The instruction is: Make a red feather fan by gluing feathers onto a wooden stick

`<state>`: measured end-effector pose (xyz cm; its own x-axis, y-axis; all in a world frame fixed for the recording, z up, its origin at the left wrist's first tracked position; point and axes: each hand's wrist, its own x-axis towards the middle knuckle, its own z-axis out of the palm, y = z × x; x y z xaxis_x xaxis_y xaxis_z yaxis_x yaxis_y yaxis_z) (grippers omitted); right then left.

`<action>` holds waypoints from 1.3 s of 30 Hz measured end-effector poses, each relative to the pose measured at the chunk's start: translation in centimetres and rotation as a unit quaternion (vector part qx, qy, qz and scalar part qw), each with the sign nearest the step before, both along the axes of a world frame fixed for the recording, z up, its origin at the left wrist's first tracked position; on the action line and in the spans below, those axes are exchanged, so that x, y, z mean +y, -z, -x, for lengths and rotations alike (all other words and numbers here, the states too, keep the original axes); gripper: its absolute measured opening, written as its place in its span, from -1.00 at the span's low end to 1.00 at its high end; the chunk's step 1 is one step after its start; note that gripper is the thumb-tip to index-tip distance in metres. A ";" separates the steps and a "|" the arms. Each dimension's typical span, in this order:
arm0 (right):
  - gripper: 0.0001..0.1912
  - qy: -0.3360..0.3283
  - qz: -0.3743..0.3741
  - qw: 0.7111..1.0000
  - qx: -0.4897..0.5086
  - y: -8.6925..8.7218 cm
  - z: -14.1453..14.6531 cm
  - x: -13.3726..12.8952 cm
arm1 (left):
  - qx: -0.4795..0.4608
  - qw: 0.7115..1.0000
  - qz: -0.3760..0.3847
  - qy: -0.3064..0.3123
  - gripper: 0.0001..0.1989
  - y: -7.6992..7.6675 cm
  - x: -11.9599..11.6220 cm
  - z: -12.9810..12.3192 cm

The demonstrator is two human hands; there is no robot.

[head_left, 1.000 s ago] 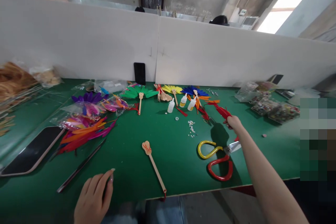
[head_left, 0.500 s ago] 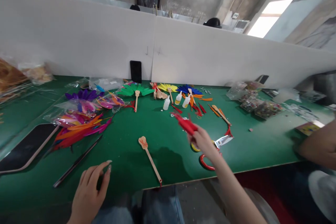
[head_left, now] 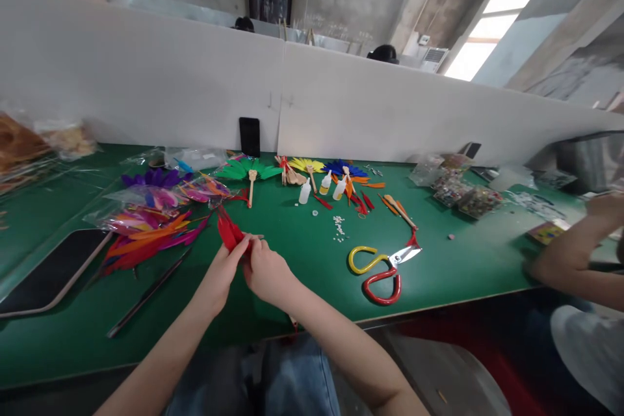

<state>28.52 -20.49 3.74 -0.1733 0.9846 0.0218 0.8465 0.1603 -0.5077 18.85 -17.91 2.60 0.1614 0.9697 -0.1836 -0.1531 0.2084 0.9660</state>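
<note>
A white partition (head_left: 146,84) backs the green table (head_left: 302,253), with a black phone (head_left: 249,136) leaning against it. On the left lie a dark tablet (head_left: 53,270), bags of coloured feathers (head_left: 151,221) and a thin dark rod (head_left: 149,292). Farther back sit finished feather fans in green (head_left: 246,170), yellow (head_left: 306,164) and blue (head_left: 348,169), with small glue bottles (head_left: 305,192) among them. To the right lie scissors with yellow and red handles (head_left: 375,266), a scatter of white beads (head_left: 337,229) and packets of trimmings (head_left: 458,192); a co-worker's arm (head_left: 570,260) reaches in at the far right.

Near the table's front edge, the left hand (head_left: 221,273) and right hand (head_left: 266,273) meet, both pinching a small bunch of red feathers (head_left: 228,232) that fans up and leftward from the fingertips. Judging by this, several fans are done while the red one is only at the gathering stage: no handle shows at the bunch, and no glue bottle is in hand.
</note>
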 end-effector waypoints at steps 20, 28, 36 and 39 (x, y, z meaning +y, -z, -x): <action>-0.32 0.427 -0.102 0.892 -0.104 7.3 -34.2 6.2 | 0.422 0.894 -0.120 -0.090 -0.52 4.9 3.1 6.5; -0.34 0.448 -0.067 0.865 -0.215 9.3 -37.3 8.8 | 0.473 0.866 -0.156 -0.051 -0.50 5.0 3.1 6.0; -0.59 0.403 -0.041 0.877 -0.260 8.6 -38.2 9.6 | 0.475 0.862 -0.170 -0.057 -0.52 5.2 3.2 6.2; -0.72 0.377 -0.039 0.887 -0.263 8.6 -38.0 9.4 | 0.470 0.864 -0.174 -0.053 -0.51 5.2 3.2 6.2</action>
<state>66.53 -11.08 -4.81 0.5276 0.8239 0.2068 0.8445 -0.5351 -0.0222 12.66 -14.72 -2.62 0.0058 0.9927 0.1205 0.7326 -0.0862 0.6752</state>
